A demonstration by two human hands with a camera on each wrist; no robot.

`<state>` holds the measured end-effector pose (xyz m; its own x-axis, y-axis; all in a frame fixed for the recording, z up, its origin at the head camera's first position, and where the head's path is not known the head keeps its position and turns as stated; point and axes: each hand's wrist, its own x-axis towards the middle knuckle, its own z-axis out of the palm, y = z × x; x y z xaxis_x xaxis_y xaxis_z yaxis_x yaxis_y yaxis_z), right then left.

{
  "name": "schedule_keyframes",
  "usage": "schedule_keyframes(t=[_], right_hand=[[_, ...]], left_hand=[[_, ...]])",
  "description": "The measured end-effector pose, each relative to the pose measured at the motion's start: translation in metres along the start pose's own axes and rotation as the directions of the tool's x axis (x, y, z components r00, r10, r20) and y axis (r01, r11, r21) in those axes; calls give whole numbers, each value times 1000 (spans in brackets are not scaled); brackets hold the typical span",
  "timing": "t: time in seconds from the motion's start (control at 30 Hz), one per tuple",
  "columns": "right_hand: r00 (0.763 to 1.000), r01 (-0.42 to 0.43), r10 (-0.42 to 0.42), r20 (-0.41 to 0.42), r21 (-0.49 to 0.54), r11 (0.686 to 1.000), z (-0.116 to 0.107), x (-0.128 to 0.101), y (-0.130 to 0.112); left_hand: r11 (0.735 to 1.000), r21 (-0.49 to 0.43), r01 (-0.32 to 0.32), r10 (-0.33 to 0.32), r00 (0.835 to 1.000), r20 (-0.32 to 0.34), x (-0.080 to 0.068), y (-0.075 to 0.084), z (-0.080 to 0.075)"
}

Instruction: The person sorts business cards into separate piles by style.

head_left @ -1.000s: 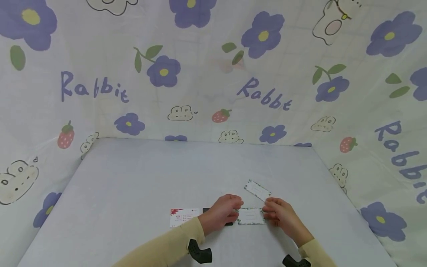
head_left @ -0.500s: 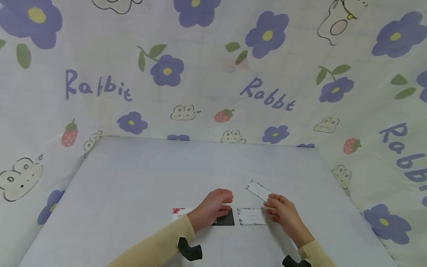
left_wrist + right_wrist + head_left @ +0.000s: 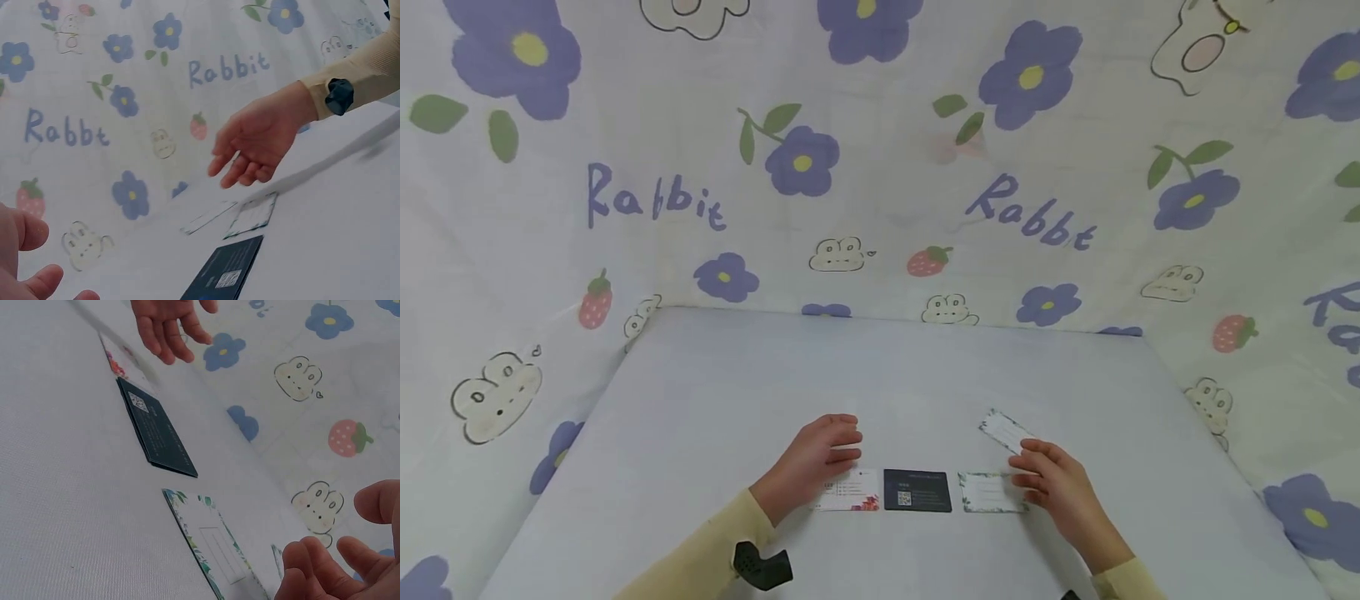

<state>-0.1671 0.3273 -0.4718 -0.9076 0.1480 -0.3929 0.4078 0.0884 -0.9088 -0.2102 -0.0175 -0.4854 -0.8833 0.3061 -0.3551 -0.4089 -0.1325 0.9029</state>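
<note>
Three flat stacks of cards lie in a row on the table: a white card with red flowers (image 3: 859, 492), a black card with a QR code (image 3: 917, 490), and a white leaf-bordered card (image 3: 988, 493). Behind the last one, a single slanted leaf-bordered card (image 3: 1003, 429) lies by itself. My left hand (image 3: 812, 462) hovers over the red-flowered card and hides its left part; its fingers are loosely bent around nothing. Over the right edge of the leaf-bordered cards is my right hand (image 3: 1063, 487), fingers relaxed and holding nothing, as the left wrist view also shows.
The white tabletop (image 3: 760, 375) extends behind the cards to a patterned curtain (image 3: 880, 208) with flowers, strawberries and rabbits. That curtain also closes off both sides. Black wrist devices sit on both sleeves.
My left hand has moved left, from beside the leaf-bordered cards to above the red-flowered card, uncovering the black card. My right hand stays nearly in place. The head view has turned slightly left.
</note>
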Motion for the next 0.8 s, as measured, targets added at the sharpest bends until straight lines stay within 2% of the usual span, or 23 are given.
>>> schedule_keyframes(t=[0.2, 0.4, 0.8], right_hand=[[1000, -7, 7, 5, 2, 1000, -7, -3, 1], [1000, -2, 2, 15, -1, 1000, -12, -5, -1], [999, -2, 2, 47, 12, 1000, -11, -1, -4]], left_hand=[[1000, -23, -5, 4, 998, -69, -12, 6, -28], [1000, -27, -12, 9, 993, -115, -22, 9, -47], [1000, -26, -14, 10, 988, -156, -27, 11, -57]])
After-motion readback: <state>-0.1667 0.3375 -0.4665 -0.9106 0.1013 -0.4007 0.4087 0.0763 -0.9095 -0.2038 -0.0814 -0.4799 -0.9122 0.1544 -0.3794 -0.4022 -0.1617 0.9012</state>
